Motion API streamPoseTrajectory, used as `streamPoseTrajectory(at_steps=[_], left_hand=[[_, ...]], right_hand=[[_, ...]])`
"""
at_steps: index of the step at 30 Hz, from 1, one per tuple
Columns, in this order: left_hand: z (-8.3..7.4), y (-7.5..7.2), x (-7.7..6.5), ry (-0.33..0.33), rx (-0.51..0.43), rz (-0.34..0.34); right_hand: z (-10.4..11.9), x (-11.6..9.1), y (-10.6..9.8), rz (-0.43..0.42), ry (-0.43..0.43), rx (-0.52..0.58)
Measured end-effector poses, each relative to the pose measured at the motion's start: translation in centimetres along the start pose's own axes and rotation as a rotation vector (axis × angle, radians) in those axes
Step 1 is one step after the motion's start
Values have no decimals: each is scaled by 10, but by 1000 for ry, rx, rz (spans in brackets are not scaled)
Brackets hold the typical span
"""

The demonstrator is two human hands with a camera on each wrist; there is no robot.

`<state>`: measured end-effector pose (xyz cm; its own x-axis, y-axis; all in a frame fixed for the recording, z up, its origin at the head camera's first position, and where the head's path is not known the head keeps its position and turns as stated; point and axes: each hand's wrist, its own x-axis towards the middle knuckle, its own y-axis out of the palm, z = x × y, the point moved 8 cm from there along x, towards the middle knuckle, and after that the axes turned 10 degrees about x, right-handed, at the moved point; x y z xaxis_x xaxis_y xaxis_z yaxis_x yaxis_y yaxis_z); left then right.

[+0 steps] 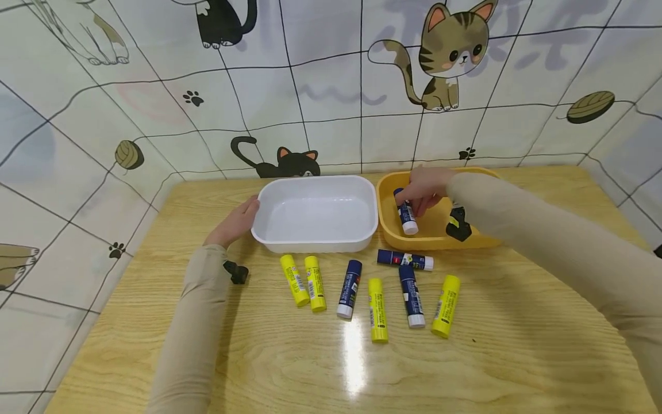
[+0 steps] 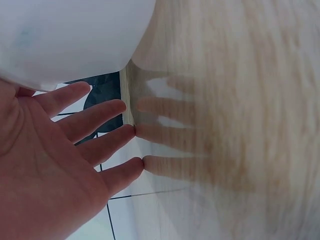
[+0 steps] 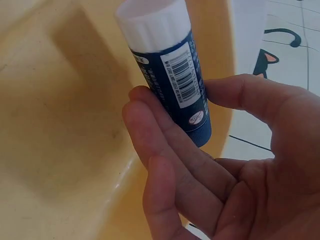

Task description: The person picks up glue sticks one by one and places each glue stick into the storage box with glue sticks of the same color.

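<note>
Two hands to coordinate: at left, best to steady the white tray (image 1: pixel 315 247) lightly with the left hand (image 1: pixel 235 224), fingers extended beside its end, clasping nothing visible; at right, pinch the blue glue stick (image 1: pixel 408 217) securely between thumb and fingers of the right hand (image 1: pixel 428 187), controlling tilt. Next, containers: white, with nothing seen inside; then the yellow tray (image 1: pixel 414 241), partly hidden behind the right sleeve (image 1: pixel 517 207), with the pinched stick within its left end.

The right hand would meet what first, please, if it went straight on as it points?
Probably the orange tray, though depth leaves the spot unclear; the pinched glue stick may touch first.
</note>
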<state>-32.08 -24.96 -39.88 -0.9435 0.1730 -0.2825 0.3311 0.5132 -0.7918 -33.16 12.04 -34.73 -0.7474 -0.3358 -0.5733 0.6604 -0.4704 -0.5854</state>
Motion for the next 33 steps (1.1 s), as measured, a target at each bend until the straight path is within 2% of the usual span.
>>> streamPoseTrajectory(at_steps=[9, 14, 20, 24, 28, 33], left_hand=[[-4, 2, 3, 39, -20, 1], [-4, 4, 4, 44, -28, 4], [-4, 4, 4, 34, -16, 8], [-3, 3, 4, 31, -12, -1], [-4, 1, 3, 43, -6, -22], [-4, -2, 2, 54, 15, -44]], right_hand=[[2, 15, 9, 58, 65, -66], [-2, 22, 17, 96, 104, -53], [0, 23, 20, 93, 77, -56], [12, 13, 14, -4, -23, -162], [26, -11, 10, -171, -144, -291], [29, -51, 13, -311, -256, -306]])
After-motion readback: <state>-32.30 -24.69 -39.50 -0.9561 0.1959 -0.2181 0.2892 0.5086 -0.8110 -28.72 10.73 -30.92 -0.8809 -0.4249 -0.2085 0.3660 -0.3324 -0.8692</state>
